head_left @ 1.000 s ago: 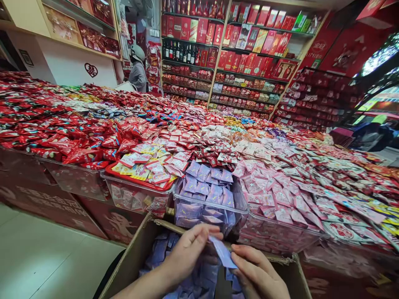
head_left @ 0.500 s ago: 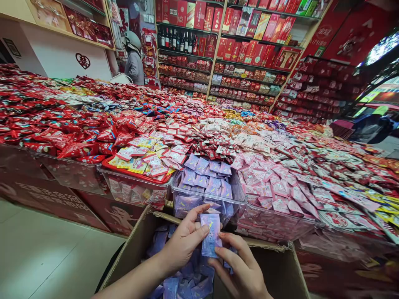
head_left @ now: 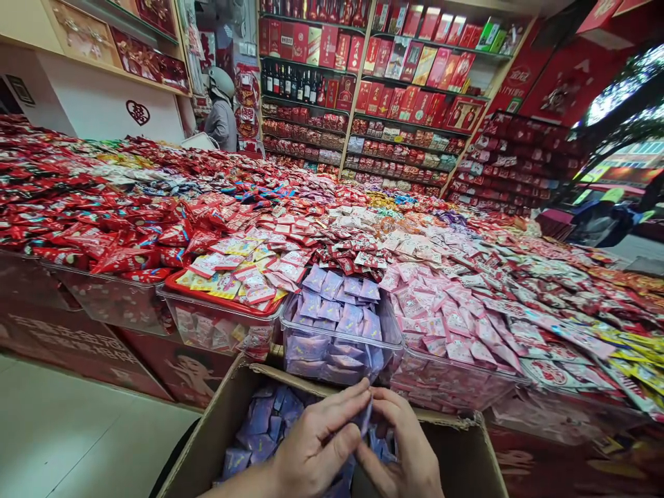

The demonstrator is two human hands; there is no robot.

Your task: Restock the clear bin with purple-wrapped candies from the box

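Observation:
My left hand (head_left: 319,436) and my right hand (head_left: 407,443) come together above an open cardboard box (head_left: 456,446). Pinched between their fingers is a small purple candy packet (head_left: 365,417), seen nearly edge-on and mostly covered by the fingers. Many more purple packets (head_left: 259,425) lie loose inside the box below my hands. Just beyond the box stands a clear plastic bin (head_left: 337,337), with purple packets laid in rows and heaped above its rim.
Left of that bin are a red-rimmed bin (head_left: 218,311) of yellow and pink packets and a heap of red packets (head_left: 129,242). Pink packets (head_left: 440,311) fill the right side. A helmeted person (head_left: 222,114) stands at the back by shelves (head_left: 357,104) of boxes and bottles.
Both hands have moved slightly down and closed together around the purple packet. Its printed face was toward me before; now it is turned edge-on. The view has tilted a little.

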